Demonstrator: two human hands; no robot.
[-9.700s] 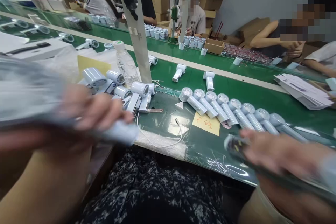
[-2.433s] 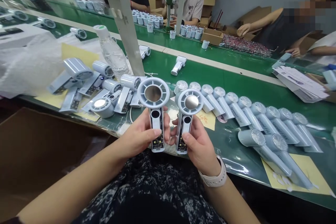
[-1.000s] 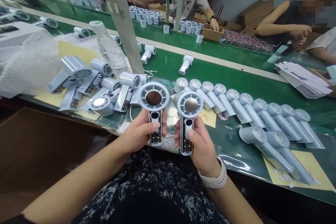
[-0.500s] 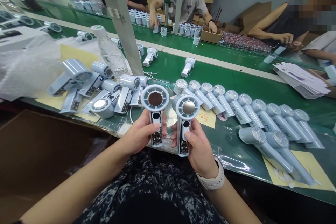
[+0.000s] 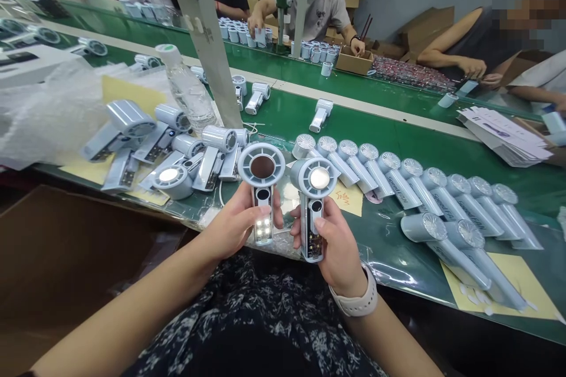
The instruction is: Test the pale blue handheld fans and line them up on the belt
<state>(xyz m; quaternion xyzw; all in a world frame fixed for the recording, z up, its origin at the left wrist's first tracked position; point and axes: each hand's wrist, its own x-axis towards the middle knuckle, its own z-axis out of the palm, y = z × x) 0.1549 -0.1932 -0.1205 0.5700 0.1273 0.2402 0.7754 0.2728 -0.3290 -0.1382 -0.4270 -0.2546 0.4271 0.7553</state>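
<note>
Two light blue handheld fans are held upright side by side over the table's near edge. My left hand (image 5: 241, 218) is closed around the handle of the left handheld fan (image 5: 262, 164), its thumb on the front of the handle below a dark oval. Bright lights glow on the lower handle of that fan. The right handheld fan (image 5: 315, 178) is in my right hand (image 5: 340, 241), thumb likewise on the handle's front; its circuit board is unlit. Several finished-looking fans (image 5: 411, 168) lie in a slanted row to the right, some lettered on the handle.
A pile of more fans (image 5: 212, 141) lies to the left beside a water bottle (image 5: 186, 85) and bubble wrap (image 5: 39, 118). A slanted metal post (image 5: 212, 41) rises behind. Across the green conveyor (image 5: 367, 91), other people handle small parts. A cardboard box (image 5: 66, 271) stands at lower left.
Lights have come on in the handle of the left fan. The right fan has turned slightly. Across the belt, a co-worker's hand has lifted a small blue cup-shaped part.
</note>
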